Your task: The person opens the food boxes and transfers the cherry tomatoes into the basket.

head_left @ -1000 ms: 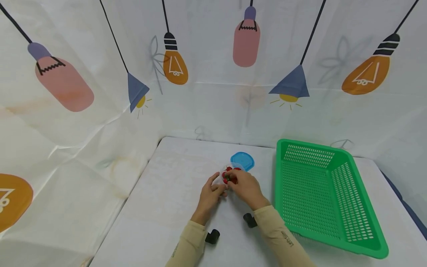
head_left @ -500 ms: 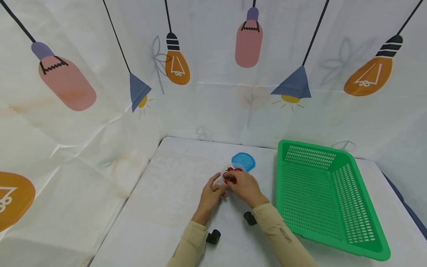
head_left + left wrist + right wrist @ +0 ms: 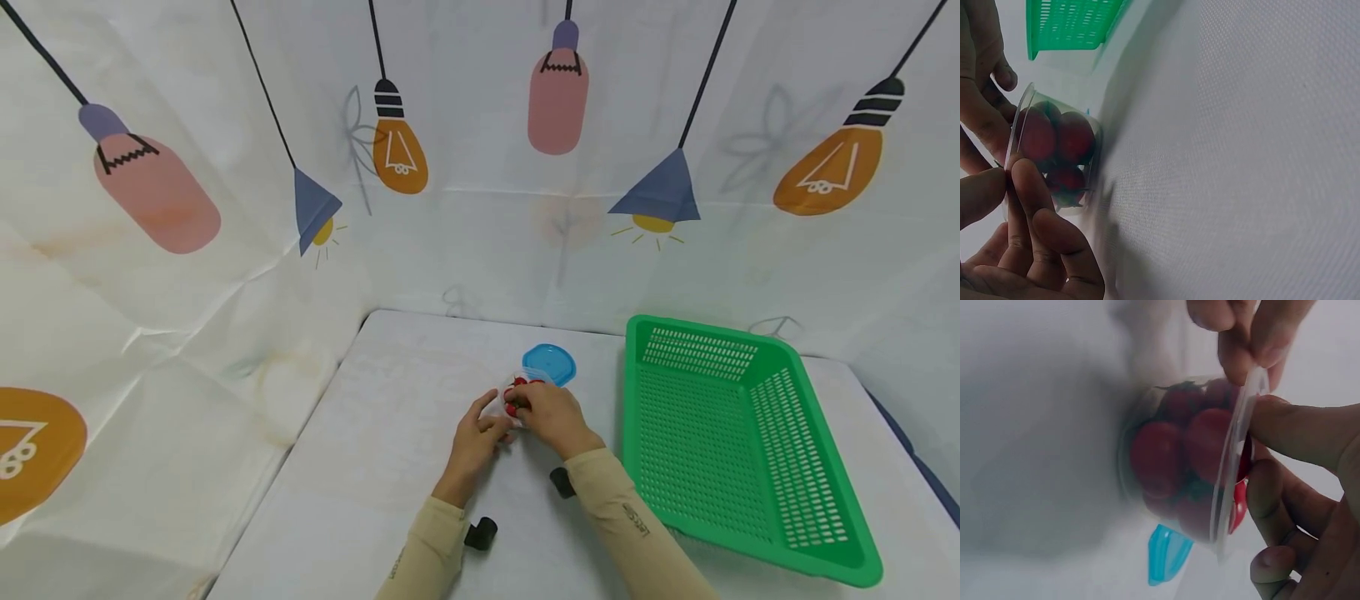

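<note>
A clear round plastic tub (image 3: 1130, 434) full of red cherry tomatoes (image 3: 1157, 456) with green stems stands on the white table. My left hand (image 3: 470, 442) is at its near left side, thumb and fingertips pinching the rim, as both wrist views show. Over the tub's mouth, my right hand (image 3: 558, 419) has thumb and index finger round a cherry tomato (image 3: 1245, 457) at the top, partly hidden by rim and fingers. The blue lid (image 3: 551, 362) lies flat just behind the tub.
To the right sits a large green plastic basket (image 3: 633, 433) with perforated sides, bare inside. Patterned white sheeting (image 3: 480, 242) rises behind and left of the table (image 3: 390, 400). Black wrist cameras (image 3: 482, 533) stick out from both sleeves.
The right-hand fingers have shifted slightly over the tomatoes. The left hand stays at the rim, and the head view has drifted a little.
</note>
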`<state>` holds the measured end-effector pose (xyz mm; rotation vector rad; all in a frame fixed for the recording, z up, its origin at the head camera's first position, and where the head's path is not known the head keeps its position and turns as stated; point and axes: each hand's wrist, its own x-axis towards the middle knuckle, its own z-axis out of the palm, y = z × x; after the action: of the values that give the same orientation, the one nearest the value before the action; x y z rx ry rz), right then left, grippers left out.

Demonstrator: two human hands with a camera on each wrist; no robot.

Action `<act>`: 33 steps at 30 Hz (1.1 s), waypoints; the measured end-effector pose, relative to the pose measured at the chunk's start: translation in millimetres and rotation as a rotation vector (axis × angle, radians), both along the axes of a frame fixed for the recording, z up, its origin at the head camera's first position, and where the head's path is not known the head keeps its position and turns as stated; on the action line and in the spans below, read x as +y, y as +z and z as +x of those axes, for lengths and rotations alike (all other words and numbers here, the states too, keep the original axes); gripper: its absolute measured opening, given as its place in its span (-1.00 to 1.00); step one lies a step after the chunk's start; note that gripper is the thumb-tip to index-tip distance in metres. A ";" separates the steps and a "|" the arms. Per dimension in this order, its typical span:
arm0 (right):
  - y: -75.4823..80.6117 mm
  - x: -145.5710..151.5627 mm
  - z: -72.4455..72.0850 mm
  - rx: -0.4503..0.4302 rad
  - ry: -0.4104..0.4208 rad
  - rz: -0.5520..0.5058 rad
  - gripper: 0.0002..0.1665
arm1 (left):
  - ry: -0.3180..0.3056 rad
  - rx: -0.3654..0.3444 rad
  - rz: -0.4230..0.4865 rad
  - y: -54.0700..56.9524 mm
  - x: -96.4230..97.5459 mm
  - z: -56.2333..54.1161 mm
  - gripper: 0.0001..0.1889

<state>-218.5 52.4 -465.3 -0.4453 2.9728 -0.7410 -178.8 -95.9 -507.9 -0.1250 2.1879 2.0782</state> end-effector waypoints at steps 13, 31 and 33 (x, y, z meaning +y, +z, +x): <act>-4.9 0.5 -2.5 0.022 -0.005 -0.019 -0.78 | 0.010 0.002 0.005 -7.4 -0.6 -3.8 -0.40; -2.8 5.4 2.3 0.163 0.019 -0.036 -0.82 | 0.016 -0.007 -0.009 -11.9 -1.0 -10.3 -0.43; -2.8 5.4 3.4 0.163 0.017 -0.041 -0.81 | 0.015 -0.002 -0.021 -12.6 -1.1 -9.9 -0.44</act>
<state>-215.1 57.8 -468.1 -0.5591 3.1039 -0.8016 -188.7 -97.1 -520.5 -0.1454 2.2142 2.0625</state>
